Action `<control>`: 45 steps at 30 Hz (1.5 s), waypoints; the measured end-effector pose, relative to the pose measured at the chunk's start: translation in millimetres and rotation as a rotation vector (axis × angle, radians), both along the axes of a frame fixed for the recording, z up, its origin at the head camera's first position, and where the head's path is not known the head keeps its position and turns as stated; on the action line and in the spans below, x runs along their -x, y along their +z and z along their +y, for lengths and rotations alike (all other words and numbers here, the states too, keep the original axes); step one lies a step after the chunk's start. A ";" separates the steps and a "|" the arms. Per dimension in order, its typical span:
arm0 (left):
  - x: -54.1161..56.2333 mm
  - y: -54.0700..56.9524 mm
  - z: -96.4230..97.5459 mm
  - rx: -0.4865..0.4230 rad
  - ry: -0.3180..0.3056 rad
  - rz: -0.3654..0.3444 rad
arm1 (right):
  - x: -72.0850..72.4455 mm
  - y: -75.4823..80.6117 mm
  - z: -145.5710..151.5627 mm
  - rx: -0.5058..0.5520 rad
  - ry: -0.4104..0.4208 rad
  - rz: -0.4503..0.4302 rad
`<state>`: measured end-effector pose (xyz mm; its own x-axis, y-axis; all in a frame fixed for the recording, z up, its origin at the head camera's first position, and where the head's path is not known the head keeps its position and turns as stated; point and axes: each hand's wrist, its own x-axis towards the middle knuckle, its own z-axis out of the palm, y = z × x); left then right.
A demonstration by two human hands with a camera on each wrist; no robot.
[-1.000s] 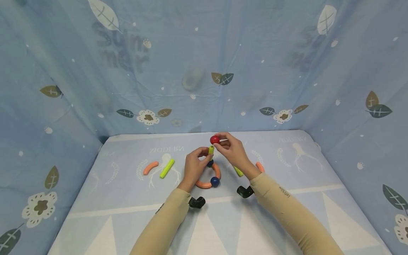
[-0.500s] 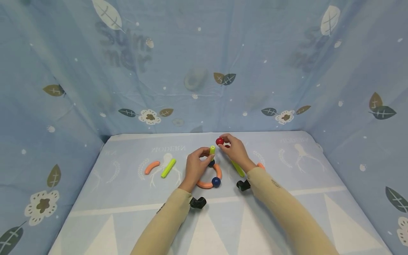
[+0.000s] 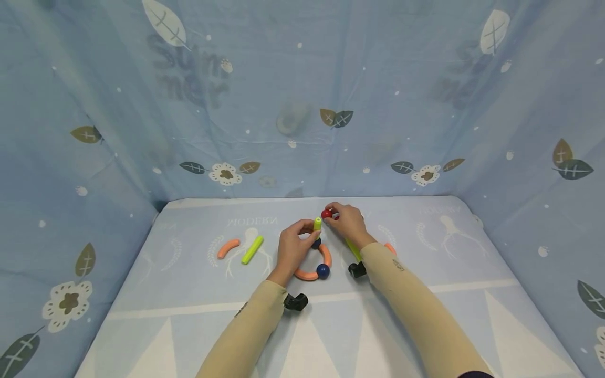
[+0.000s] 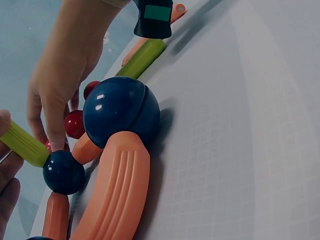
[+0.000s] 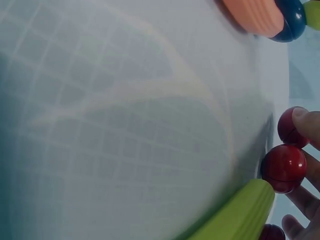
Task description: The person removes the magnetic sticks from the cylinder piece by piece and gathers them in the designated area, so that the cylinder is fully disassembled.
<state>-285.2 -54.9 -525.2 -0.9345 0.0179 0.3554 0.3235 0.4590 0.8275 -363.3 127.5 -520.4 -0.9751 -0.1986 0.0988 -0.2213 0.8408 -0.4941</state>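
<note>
My left hand (image 3: 292, 248) pinches a short green stick (image 3: 317, 224) that stands upright on a blue ball (image 3: 315, 243). That ball belongs to a ring of curved orange sticks (image 3: 326, 256), joined by blue balls; a nearer blue ball (image 4: 120, 110) shows large in the left wrist view. Right of the green stick's top, my right hand (image 3: 350, 224) holds a red ball (image 3: 326, 214) between thumb and fingers. In the right wrist view, the thumb lies on this red ball (image 5: 291, 128), and another red ball (image 5: 283, 168) sits against it. A third red ball (image 5: 272, 232) is partly hidden by the fingers.
A curved orange stick (image 3: 229, 248) and a green stick (image 3: 252, 250) lie to the left. Another green stick (image 3: 353, 251) and an orange piece (image 3: 390, 248) lie partly behind the right arm. Black wrist devices (image 3: 296, 302) show under both forearms. Patterned curtains (image 3: 302, 94) surround the table.
My right hand has moved away from the upright green stick, to the right and down, with the red ball in its fingers. My left hand keeps its hold on the stick.
</note>
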 end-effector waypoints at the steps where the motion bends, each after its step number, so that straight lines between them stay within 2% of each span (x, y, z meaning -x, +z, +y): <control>1: -0.2 0.0 0.3 0.002 0.000 -0.004 | -0.3 -0.4 0.4 -0.016 0.005 0.005; 11: -1.1 1.5 2.7 0.004 0.002 0.003 | -0.1 -2.7 1.7 -0.029 0.014 0.003; 26: -2.5 0.6 2.4 0.004 0.015 0.010 | -3.2 -3.1 8.6 0.025 0.010 -0.004; 35: -2.2 -0.3 1.0 -0.007 0.015 0.012 | -15.3 0.8 12.8 0.050 0.038 0.065; 45: -2.2 -2.4 -1.4 -0.009 0.003 0.002 | -35.5 1.8 13.8 0.089 0.091 0.080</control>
<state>-283.0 -56.3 -527.6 -0.9337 0.0116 0.3578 0.3240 0.4523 0.8309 -327.8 141.3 -518.6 -0.9418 -0.2727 0.1965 -0.3361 0.7688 -0.5440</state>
